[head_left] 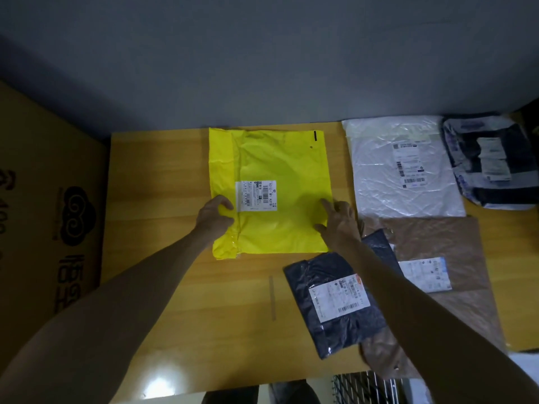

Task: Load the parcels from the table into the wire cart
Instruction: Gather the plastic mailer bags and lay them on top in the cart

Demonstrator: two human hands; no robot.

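Observation:
A yellow mailer bag [280,158] with a white label lies flat in the middle of the wooden table [163,287]. My left hand [214,215] grips its left edge, fingers curled over the plastic. My right hand [339,220] holds its right edge, thumb on top of the bag. A dark blue parcel [329,316] lies under my right forearm. Beside it lies a brown parcel [443,243], and behind that a white parcel [379,176] and a dark patterned parcel [493,161]. A corner of the wire cart [364,387] shows below the table's near edge.
A large cardboard box [49,199] with dark print stands against the table's left side. A grey wall [262,53] runs behind the table. The tabletop's left and near parts show bare wood.

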